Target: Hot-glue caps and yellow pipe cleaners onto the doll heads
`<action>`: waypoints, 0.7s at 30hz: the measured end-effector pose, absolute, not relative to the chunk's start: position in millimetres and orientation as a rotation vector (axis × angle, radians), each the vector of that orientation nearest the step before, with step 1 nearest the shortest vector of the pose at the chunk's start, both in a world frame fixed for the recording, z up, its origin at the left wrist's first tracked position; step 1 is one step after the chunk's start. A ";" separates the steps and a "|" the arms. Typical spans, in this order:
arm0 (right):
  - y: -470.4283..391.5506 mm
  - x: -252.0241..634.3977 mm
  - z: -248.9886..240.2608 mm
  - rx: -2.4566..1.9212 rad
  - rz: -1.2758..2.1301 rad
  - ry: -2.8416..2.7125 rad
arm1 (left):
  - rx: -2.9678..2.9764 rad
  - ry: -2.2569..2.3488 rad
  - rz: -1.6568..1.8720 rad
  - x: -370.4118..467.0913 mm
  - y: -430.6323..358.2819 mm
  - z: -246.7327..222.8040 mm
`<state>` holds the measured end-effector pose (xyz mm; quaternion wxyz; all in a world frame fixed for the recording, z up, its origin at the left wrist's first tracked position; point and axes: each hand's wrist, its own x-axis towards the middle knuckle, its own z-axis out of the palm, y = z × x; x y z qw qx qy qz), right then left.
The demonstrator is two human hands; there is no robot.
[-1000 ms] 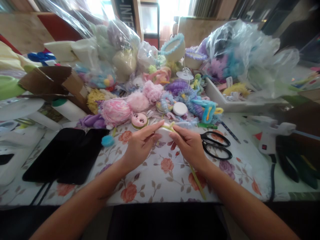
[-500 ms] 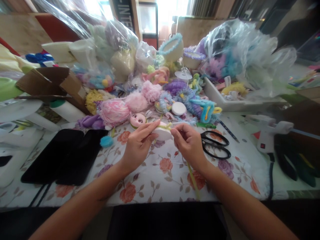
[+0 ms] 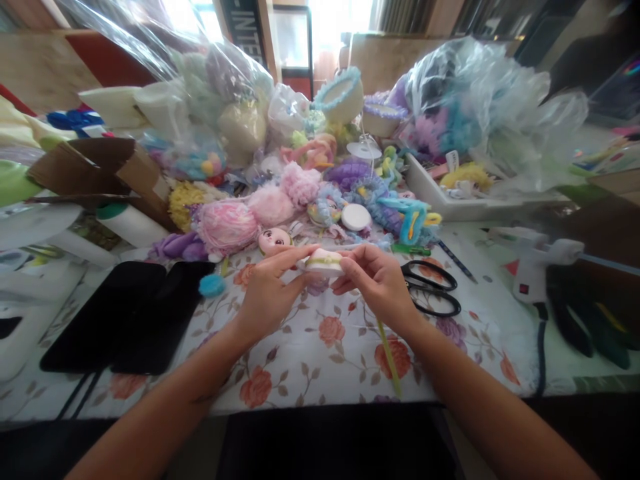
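Note:
Between my two hands is a small round white case (image 3: 324,261) with a yellow-green ribbon band around its side. My left hand (image 3: 267,290) grips its left side, fingers on top and thumb below. On the right edge, my right hand (image 3: 377,280) closes its thumb and fingers on the case. A loose yellow-green ribbon (image 3: 389,357) lies on the flowered cloth below my right wrist. Just beyond my left fingers sits a round doll-face piece (image 3: 274,240), partly hidden. Black-handled scissors (image 3: 433,288) lie close to the right of my right hand.
Pink yarn (image 3: 227,225), plush pieces and a white disc (image 3: 356,217) are heaped behind my hands. Two black phone-like slabs (image 3: 103,317) and a blue pompom (image 3: 212,285) lie left. To the right are a pencil (image 3: 457,261), a glue gun (image 3: 533,267) and a white tray (image 3: 450,208).
The case has turned so its ribboned side faces me. My right hand has moved from pinching at the ribbon to holding the case's right edge.

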<state>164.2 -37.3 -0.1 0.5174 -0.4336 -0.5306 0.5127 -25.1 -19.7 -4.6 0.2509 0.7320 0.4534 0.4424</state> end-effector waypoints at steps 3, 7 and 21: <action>-37.7 168.0 -1.3 -1.064 1.130 -1.390 | 1.941 1.198 1.109 -25.4 -21.6 -1.5; -36.7 172.2 -2.6 -1.103 1.063 -1.497 | 1.830 1.069 1.017 -23.2 -24.9 3.6; -41.9 168.4 -2.0 -1.161 0.886 -1.634 | 1.502 0.962 0.959 -22.0 -20.0 0.8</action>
